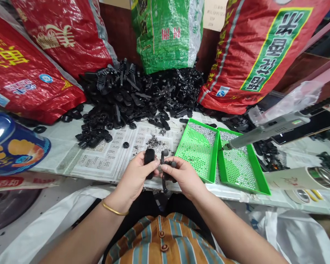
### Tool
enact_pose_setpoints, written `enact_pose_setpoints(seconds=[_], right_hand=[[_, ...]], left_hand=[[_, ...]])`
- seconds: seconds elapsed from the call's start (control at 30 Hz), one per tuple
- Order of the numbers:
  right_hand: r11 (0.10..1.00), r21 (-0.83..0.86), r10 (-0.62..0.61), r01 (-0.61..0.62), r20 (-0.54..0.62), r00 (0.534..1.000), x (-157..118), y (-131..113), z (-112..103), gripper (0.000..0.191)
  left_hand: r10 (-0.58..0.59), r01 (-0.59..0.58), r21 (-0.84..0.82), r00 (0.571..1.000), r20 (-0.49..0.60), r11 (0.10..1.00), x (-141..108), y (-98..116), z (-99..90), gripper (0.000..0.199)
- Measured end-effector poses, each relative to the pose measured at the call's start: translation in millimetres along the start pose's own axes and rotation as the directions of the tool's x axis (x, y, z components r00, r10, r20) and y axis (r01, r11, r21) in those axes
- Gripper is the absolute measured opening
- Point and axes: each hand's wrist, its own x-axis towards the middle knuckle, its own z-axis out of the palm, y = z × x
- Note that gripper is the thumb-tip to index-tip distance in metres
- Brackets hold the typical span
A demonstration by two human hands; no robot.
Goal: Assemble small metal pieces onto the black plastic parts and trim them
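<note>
Close together at the table's front edge, both hands hold black plastic parts. My left hand (136,174) is closed around a rounded black piece (149,157), held upright between thumb and fingers. In my right hand (185,176) is a black part with arms and round ends (165,156), pinched by the thumb and fingers. The fingertips of the two hands nearly meet, and whether the two parts touch is hard to tell. Beyond them lie small dark pieces (153,141) and a single black ring-shaped part (125,145) on the patterned cloth.
A large heap of black parts (121,99) spreads across the back. Two green trays (217,156) with small metal pieces stand right of my hands. An electric screwdriver (269,130) slants over the right tray. A flask (299,178), a blue tin (13,146) and a green sack (167,36) surround the work area.
</note>
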Motion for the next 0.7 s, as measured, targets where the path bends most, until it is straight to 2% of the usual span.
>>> enact_pose_setpoints(seconds=[0.13,0.23,0.33,0.4,0.5,0.57,0.7], right_hand=[[0.999,0.018,0.048,-0.049,0.067,0.997,-1,4,-2,0.030],[0.999,0.023,0.022,-0.022,0.023,0.999,1,0,-5,0.029],[0.992,-0.105,-0.077,0.074,-0.025,0.997,5,-6,-8,0.029],[0.982,-0.176,-0.064,0.069,0.032,0.997,9,-8,-9,0.029],[0.982,-0.186,-0.002,0.020,0.092,0.996,13,-6,-9,0.030],[0.989,-0.148,-0.010,0.016,0.045,0.999,14,-1,-7,0.031],[0.999,-0.050,0.002,-0.003,-0.020,1.000,12,6,-3,0.034]], left_hand=[[-0.076,0.075,-0.084,0.997,-0.011,0.994,-5,0,-1.8,0.028],[-0.158,0.155,-0.160,0.987,-0.005,0.975,-9,-1,-6.4,0.025],[-0.190,0.192,-0.022,0.978,0.081,0.981,-10,-2,-11.9,0.022],[-0.197,0.188,0.088,0.975,0.105,0.978,-10,-2,-14.3,0.028],[-0.141,0.140,0.146,0.990,-0.002,0.979,-11,-1,-16.0,0.032],[-0.078,0.085,0.103,0.995,-0.068,0.991,-13,-3,-17.1,0.031],[0.029,-0.033,-0.069,0.997,-0.065,0.997,-17,-11,-21.0,0.034]])
